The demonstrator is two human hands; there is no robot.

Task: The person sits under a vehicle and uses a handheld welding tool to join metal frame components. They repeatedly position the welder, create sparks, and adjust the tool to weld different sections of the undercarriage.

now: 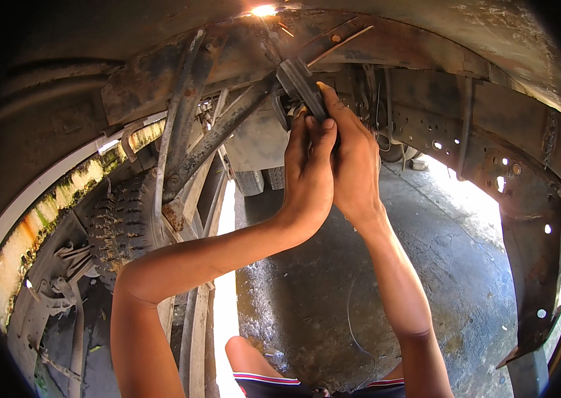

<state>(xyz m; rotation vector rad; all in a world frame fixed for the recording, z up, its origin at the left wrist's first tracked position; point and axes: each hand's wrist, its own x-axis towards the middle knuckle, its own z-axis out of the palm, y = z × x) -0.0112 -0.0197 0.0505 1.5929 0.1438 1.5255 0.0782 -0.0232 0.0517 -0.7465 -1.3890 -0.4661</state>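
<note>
Both my hands are raised together under a rusty metal chassis. My left hand (308, 142) and my right hand (350, 142) press close against each other, fingers wrapped round the lower end of a dark, ridged, block-shaped tool (300, 83). Its kind I cannot make out for certain. The tool tilts up and to the left toward a rusty cross beam (400, 46). Just beyond its upper end, a bright glowing spot (264, 10) sits at the metal edge, and orange sparks (285, 30) streak nearby. My palms hide much of the grip.
Diagonal steel braces (224, 136) stand left of my hands, close to my left forearm. A treaded tyre (120, 225) lies farther left. At right hangs a perforated frame rail (492, 166). A thin wire (352, 318) lies on the dark concrete floor (300, 298).
</note>
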